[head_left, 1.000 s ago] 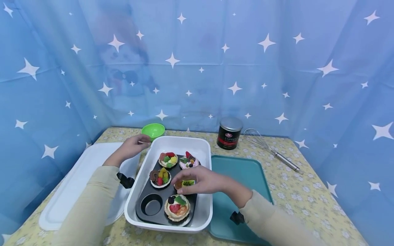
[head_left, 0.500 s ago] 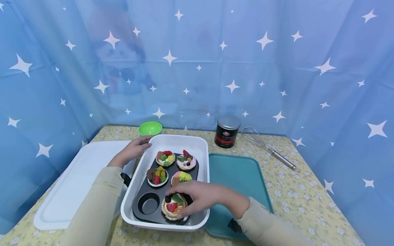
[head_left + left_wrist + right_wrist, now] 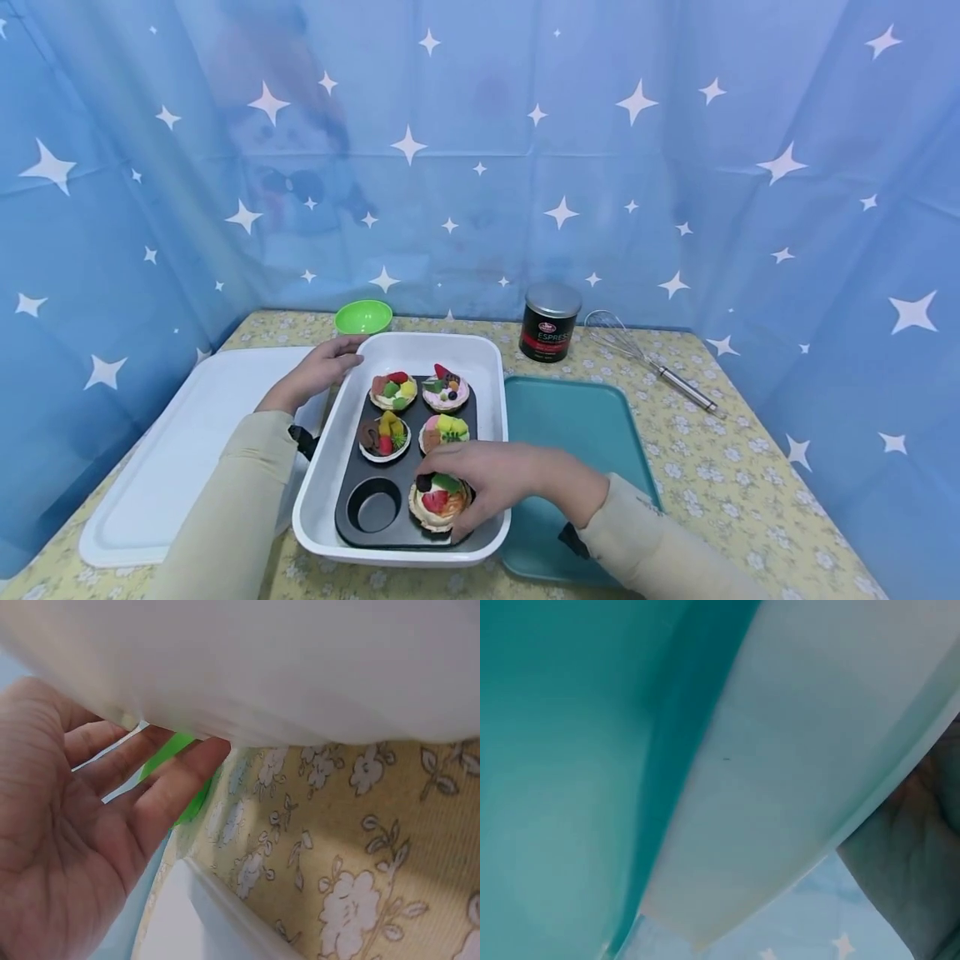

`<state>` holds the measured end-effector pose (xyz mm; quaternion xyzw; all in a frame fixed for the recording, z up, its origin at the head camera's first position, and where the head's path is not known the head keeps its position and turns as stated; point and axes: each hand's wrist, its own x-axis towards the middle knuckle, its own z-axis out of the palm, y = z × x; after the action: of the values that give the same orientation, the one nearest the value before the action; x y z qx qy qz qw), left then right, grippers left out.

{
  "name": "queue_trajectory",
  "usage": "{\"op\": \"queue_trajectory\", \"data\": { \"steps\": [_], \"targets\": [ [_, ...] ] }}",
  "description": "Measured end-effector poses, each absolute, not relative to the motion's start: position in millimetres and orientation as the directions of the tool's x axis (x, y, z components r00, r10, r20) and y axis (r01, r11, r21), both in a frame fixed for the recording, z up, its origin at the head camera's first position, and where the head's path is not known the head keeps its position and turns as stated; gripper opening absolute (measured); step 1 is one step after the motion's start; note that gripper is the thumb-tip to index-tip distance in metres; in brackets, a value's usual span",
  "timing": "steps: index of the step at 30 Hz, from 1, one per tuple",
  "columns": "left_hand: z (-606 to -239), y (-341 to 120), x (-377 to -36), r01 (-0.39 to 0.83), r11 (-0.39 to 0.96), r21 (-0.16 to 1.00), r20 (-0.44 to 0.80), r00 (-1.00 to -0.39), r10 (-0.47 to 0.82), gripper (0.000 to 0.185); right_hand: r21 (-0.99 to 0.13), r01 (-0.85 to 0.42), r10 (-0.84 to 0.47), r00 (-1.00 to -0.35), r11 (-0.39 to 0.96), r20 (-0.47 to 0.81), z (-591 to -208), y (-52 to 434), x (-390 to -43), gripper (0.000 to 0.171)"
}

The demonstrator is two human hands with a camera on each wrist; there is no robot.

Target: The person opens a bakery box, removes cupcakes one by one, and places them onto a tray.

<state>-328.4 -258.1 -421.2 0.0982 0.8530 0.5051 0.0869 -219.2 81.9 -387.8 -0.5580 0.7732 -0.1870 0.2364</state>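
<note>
Head view: right hand (image 3: 491, 479) grasps fruit tart (image 3: 438, 505) in muffin tin (image 3: 408, 467), cup at 5 o'clock; 4 other tarts fill cups, 1 cup bare. Tin sits in white dish (image 3: 405, 450). Left hand (image 3: 318, 371), fingers relaxed, rests on dish rim at 10 o'clock.

Left wrist view: open palm (image 3: 67, 840) against dish wall (image 3: 300, 667); green bowl (image 3: 180, 780) behind fingers.

Right wrist view: only teal tray (image 3: 562, 765), dish wall (image 3: 795, 780); tart unseen.

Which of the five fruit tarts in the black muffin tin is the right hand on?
The near-right fruit tart, the row closest to the person: right hand curls over it. The other four sit untouched behind.
</note>
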Motion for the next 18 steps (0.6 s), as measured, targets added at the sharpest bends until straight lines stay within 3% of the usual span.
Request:
{"op": "queue_trajectory", "data": {
  "steps": [4, 13, 18],
  "targets": [
    [-429, -258, -329, 0.066, 0.408, 0.911, -0.055, -0.959, 0.278, 0.055, -0.539, -0.782, -0.950, -0.265, 0.313, -0.166, -387, 83, -219, 0.065],
    [-454, -266, -326, -0.032, 0.121, 0.992, -0.067, -0.951, 0.303, 0.057, -0.537, -0.796, -0.960, -0.257, 0.278, -0.115, -393, 85, -220, 0.060],
    [-452, -268, -324, -0.013, 0.084, 0.996, -0.041, -0.942, 0.334, 0.061, -0.525, -0.810, -0.963, -0.259, 0.261, -0.077, -395, 86, -219, 0.059]
  ]
}}
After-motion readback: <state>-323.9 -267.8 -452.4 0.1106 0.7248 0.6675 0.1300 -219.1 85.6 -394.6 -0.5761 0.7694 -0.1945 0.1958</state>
